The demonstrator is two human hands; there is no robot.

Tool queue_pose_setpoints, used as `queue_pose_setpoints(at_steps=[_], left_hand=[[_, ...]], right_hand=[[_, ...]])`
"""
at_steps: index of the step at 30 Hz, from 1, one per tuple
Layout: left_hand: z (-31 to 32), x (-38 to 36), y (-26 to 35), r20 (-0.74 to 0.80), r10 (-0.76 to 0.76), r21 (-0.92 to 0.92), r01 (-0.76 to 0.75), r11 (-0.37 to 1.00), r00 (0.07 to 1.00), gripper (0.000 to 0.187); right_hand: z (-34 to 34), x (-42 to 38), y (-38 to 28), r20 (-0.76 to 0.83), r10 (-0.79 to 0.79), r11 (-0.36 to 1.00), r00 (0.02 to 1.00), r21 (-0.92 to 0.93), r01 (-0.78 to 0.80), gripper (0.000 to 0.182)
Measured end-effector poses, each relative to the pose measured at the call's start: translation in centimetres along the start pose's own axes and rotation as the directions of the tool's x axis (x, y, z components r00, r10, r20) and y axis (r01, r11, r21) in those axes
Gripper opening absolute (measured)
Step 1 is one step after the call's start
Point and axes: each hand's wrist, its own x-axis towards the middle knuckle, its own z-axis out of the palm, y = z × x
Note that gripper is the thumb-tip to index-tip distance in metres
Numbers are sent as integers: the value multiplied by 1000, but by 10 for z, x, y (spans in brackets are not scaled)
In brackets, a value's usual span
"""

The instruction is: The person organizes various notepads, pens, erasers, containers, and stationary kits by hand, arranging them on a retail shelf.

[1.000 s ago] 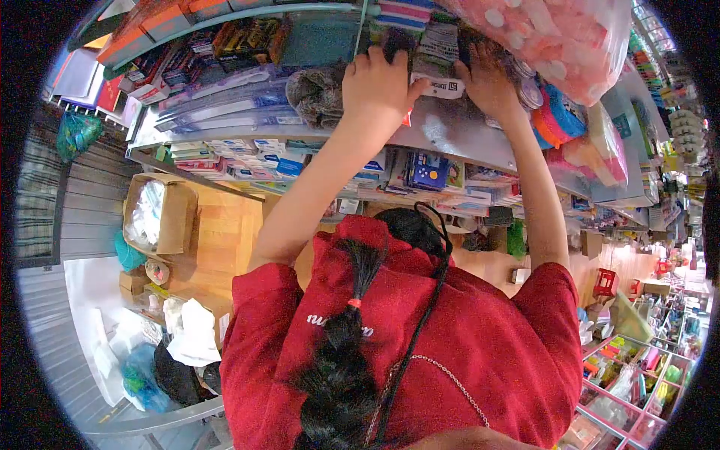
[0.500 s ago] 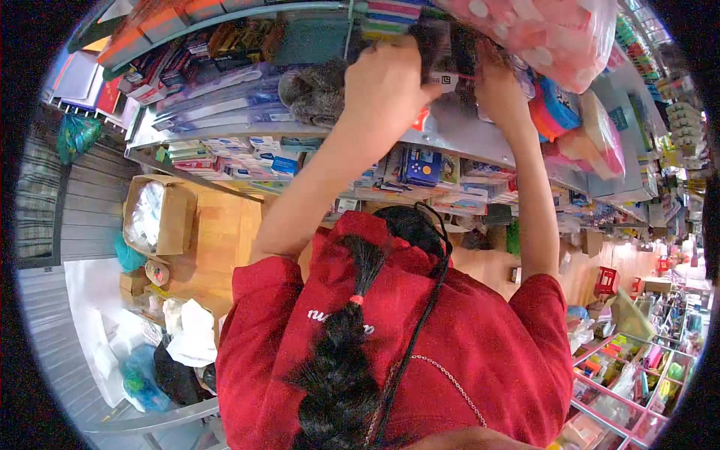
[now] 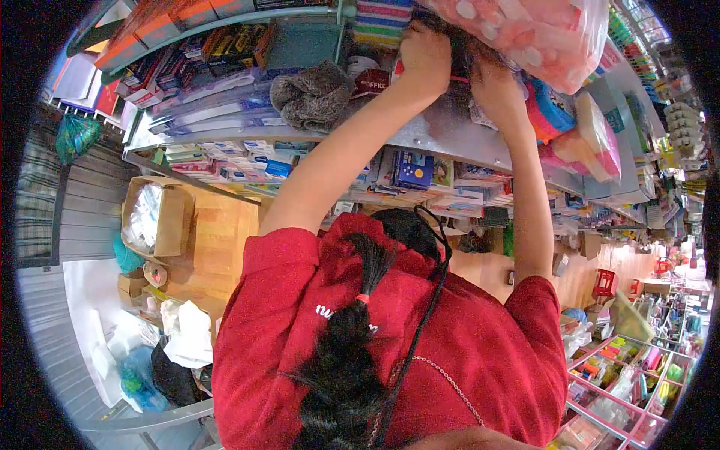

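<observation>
Both arms reach up to a crowded grey shelf (image 3: pixel 450 139). My left hand (image 3: pixel 426 60) is curled, its fingertips lost against a dark item (image 3: pixel 459 41) that I cannot make out. To its left are a dark red item with white lettering (image 3: pixel 370 82) and a grey fuzzy bundle (image 3: pixel 311 96). Stacked coloured items (image 3: pixel 381 19) lie just beyond it. My right hand (image 3: pixel 495 86) is at the other side of the dark item, with its fingers hidden. A clear bag of pink and white things (image 3: pixel 529 34) bulges above it, and a blue and orange pack (image 3: pixel 551 109) sits to its right.
Books and boxes, one of them blue (image 3: pixel 412 169), fill a lower shelf. An open cardboard box (image 3: pixel 176 217) stands on the wooden floor at left. A divided tray of small goods (image 3: pixel 626 375) is at lower right, and a red stool (image 3: pixel 604 283) stands farther back.
My left hand has shifted right and slightly back, closer to my right hand. The dark red lettered item now shows where the left hand was. The fuzzy bundle is more exposed.
</observation>
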Motion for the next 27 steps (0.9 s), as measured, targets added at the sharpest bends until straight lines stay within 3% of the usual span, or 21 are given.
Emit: queue_pose_setpoints(at_steps=[1, 4, 6, 9, 12, 15, 18, 21, 27], left_hand=[[-2, 0, 0, 24, -5, 16, 5, 1000, 1000, 37], [-11, 4, -13, 195, 126, -162, -95, 982, 973, 31], [-13, 6, -10, 196, 160, -72, -149, 986, 967, 26], [-16, 10, -11, 189, 227, -89, -213, 973, 956, 24], [-4, 22, -11, 232, 256, -175, -219, 960, 938, 23], [22, 37, -16, 173, 287, -181, -256, 949, 942, 23], [48, 50, -20, 83, 313, -160, -297, 941, 946, 23], [67, 56, -23, 24, 327, -139, -321, 937, 945, 24], [87, 55, -23, 1, 299, -149, -296, 943, 954, 25]], right_hand=[[-3, -2, -2, 53, 24, 999, 998, -34, -22, 25], [-34, -12, -25, 258, 115, 991, 959, -100, -92, 22], [-60, -21, -63, 449, 188, 982, 874, -100, -160, 21], [-51, -41, -88, 645, -1, 996, 764, 73, -60, 22], [-9, -56, -101, 335, -162, 965, 928, 252, 77, 29], [31, -50, -108, 69, -151, 981, 986, 133, 141, 38], [64, -42, -113, 243, -102, 990, 965, 115, 76, 47], [84, -46, -127, 120, -44, 990, 992, 141, 26, 50], [90, -42, -121, 184, 31, 992, 982, 116, -53, 44]])
